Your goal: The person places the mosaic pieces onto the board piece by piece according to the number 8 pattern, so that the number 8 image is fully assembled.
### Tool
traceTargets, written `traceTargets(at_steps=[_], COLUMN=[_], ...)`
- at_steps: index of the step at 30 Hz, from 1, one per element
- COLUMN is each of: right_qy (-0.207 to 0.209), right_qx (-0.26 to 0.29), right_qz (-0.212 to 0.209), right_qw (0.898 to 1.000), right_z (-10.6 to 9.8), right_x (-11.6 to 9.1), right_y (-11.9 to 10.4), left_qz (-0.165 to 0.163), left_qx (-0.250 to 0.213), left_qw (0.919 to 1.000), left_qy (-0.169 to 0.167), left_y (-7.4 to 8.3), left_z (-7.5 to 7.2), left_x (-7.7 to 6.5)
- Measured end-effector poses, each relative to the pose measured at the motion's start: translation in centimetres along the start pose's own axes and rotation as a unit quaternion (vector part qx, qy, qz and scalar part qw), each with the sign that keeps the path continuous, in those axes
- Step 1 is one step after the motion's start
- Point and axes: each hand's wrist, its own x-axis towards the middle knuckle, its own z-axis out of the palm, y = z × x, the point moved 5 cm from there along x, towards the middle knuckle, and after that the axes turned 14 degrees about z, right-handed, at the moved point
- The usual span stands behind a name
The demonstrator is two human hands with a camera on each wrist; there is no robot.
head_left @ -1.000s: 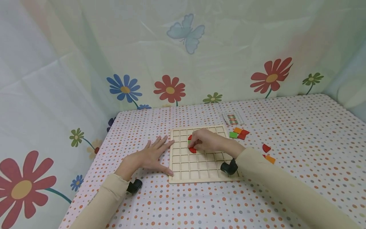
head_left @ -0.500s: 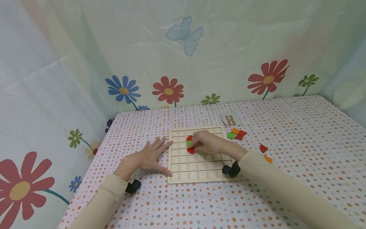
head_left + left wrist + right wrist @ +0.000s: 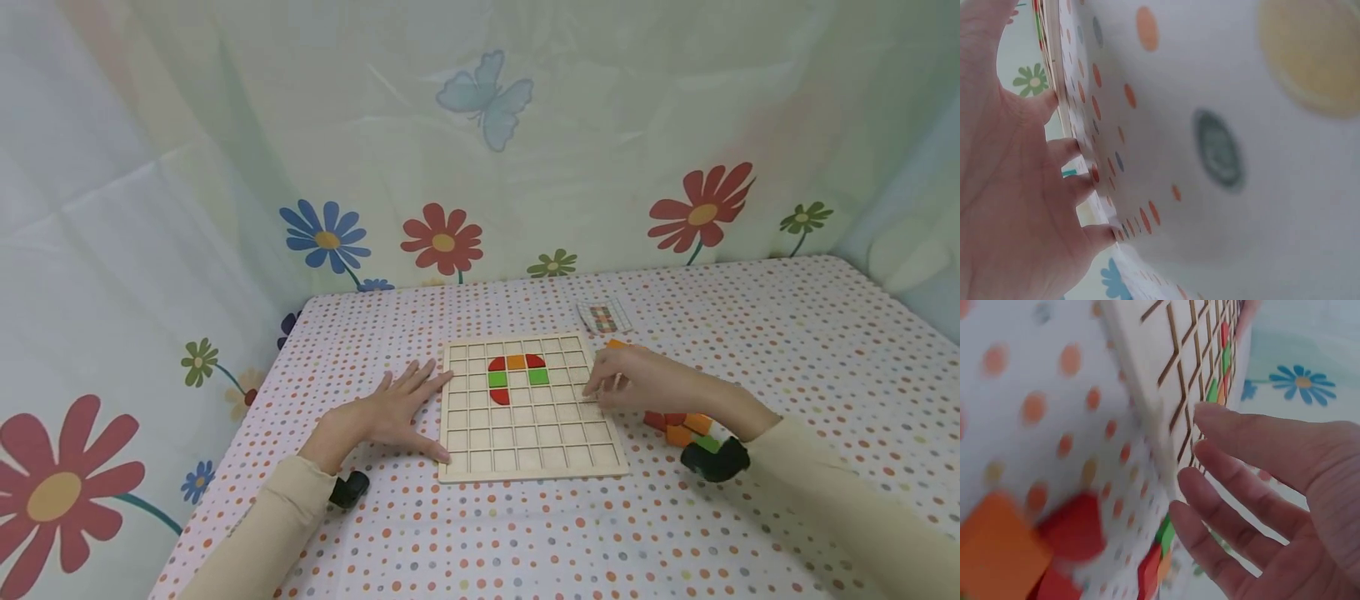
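Note:
A pale wooden grid board lies on the dotted cloth. Toward its upper middle, red rounded pieces, green squares and an orange square sit in cells, forming an arch. My left hand is spread flat at the board's left edge, thumb and a fingertip at the rim. Over the right edge hovers my right hand, its fingers loosely bent. In the right wrist view no piece shows between the thumb and fingers of that hand.
Loose pieces, including an orange square and a red one, lie right of the board, partly hidden by the right hand and wrist. A printed pattern card lies beyond the board. A flowered curtain hangs behind the table.
My right hand has left the arch of pieces and moved right, to the board's right edge. The orange and green pieces it covered now show. My left hand stays put.

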Motion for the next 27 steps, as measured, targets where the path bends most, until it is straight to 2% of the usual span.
traceTargets(at_steps=[5, 11, 18, 27], right_qy=[0.003, -0.019, -0.001, 0.011], right_qx=[-0.008, -0.019, -0.032, -0.006], right_qz=[0.048, 0.096, 0.119, 0.132], right_qw=[0.999, 0.995, 0.992, 0.991], right_z=[-1.0, -0.7, -0.3, 0.2], right_x=[-2.7, -5.0, -5.6, -5.8], right_y=[2.8, 4.5, 4.8, 5.3], left_qz=[-0.003, -0.003, -0.001, -0.004], left_qx=[0.001, -0.004, 0.001, -0.002], left_qw=[1.0000, 1.0000, 1.0000, 1.0000], left_qy=[0.000, -0.002, -0.001, -0.003], left_y=[-0.1, -0.1, -0.3, -0.4], left_z=[0.0, 0.1, 0.2, 0.2], left_x=[0.0, 0.1, 0.3, 0.1])
